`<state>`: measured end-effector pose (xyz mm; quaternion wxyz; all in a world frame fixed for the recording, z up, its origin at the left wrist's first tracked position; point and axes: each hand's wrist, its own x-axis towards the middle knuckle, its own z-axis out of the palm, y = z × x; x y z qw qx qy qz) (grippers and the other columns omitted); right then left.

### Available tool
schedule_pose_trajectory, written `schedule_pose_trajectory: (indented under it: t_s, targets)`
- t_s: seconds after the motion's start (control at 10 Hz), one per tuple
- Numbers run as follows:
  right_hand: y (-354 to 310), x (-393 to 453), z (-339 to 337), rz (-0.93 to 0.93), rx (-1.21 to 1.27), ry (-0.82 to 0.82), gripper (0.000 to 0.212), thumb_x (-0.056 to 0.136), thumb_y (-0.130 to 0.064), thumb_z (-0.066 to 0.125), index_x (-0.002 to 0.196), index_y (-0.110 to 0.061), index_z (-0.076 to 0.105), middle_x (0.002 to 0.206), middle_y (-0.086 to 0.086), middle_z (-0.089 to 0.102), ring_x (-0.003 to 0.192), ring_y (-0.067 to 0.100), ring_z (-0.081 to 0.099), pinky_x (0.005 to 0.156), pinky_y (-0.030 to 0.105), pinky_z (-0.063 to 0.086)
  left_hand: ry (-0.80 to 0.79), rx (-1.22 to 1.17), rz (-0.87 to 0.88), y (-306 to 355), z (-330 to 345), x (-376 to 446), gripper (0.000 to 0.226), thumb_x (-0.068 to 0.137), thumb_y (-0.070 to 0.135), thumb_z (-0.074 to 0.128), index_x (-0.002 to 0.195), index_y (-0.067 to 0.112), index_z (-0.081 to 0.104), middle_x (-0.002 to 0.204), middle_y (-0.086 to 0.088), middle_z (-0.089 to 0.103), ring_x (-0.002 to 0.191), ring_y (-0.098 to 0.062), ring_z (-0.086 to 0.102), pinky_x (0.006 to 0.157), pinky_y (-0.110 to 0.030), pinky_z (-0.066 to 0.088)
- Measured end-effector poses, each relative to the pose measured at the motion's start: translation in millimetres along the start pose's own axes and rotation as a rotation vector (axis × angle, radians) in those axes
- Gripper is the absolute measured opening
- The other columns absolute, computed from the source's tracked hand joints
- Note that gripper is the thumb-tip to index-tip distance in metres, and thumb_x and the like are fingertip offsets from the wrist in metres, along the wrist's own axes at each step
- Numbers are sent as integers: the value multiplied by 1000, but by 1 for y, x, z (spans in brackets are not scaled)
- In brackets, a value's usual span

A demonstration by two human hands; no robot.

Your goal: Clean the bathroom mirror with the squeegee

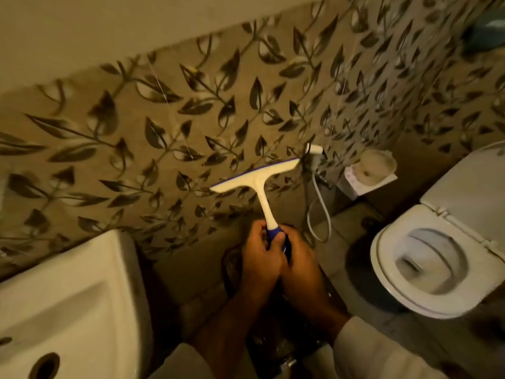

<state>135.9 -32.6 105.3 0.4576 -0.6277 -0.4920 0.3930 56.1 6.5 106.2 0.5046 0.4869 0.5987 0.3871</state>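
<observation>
both hands, left hand [259,255] and right hand [299,262], hide the squeegee [258,179] grip.

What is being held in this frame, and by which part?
The squeegee is held by the blue grip end of its handle. Both the left hand and the right hand wrap around it, blade end pointing up and away.

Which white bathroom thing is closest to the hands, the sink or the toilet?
The sink, at the lower left, looks a little nearer the left hand. The toilet, lid up, stands farther off beyond the right hand.
</observation>
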Motion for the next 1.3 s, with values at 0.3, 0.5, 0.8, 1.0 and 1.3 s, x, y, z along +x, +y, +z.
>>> schedule_pose_trajectory:
  t_s: [0.3, 0.5, 0.8, 1.0, 1.3]
  targets:
    - [156, -7, 30, 240, -384, -153, 32, 97, -3, 54, 127, -11, 61, 120, 5, 56, 107, 9, 52, 87, 1, 32, -29, 206, -373, -144, 34, 13, 17, 91, 24, 67, 108, 22, 67, 99, 6, 69, 95, -13, 66, 79, -22, 48]
    - [212, 10, 49, 358, -477, -244, 37, 98, -7, 52, 134, -10, 56, 134, 9, 53, 125, 20, 49, 105, 19, 32, -72, 219, -465, -203, 46, 38, 25, 91, 21, 66, 116, 16, 68, 107, -3, 72, 100, -20, 66, 84, -28, 50]
    - [247, 15, 55, 384, -498, -252, 35, 96, -9, 53, 131, -7, 55, 130, 12, 52, 116, 24, 53, 94, 22, 41, -118, 219, -516, -243, 58, 53, 24, 93, 17, 62, 116, 17, 70, 109, -3, 73, 104, -21, 66, 95, -37, 52]
    - [264, 18, 57, 397, -465, -286, 38, 102, -17, 47, 140, -13, 48, 134, 7, 47, 104, 6, 46, 93, 14, 37, -124, 198, -523, -247, 58, 56, 32, 92, 14, 64, 125, 15, 66, 116, -6, 71, 112, -24, 64, 100, -42, 50]
    - [166, 46, 53, 171, -456, -197, 43, 103, -30, 45, 144, -18, 45, 142, 3, 43, 131, 21, 45, 111, 39, 40, 138, 339, -290, -154, 2, 58, 37, 98, 27, 54, 135, 20, 54, 130, -4, 62, 119, -22, 58, 97, -31, 44]
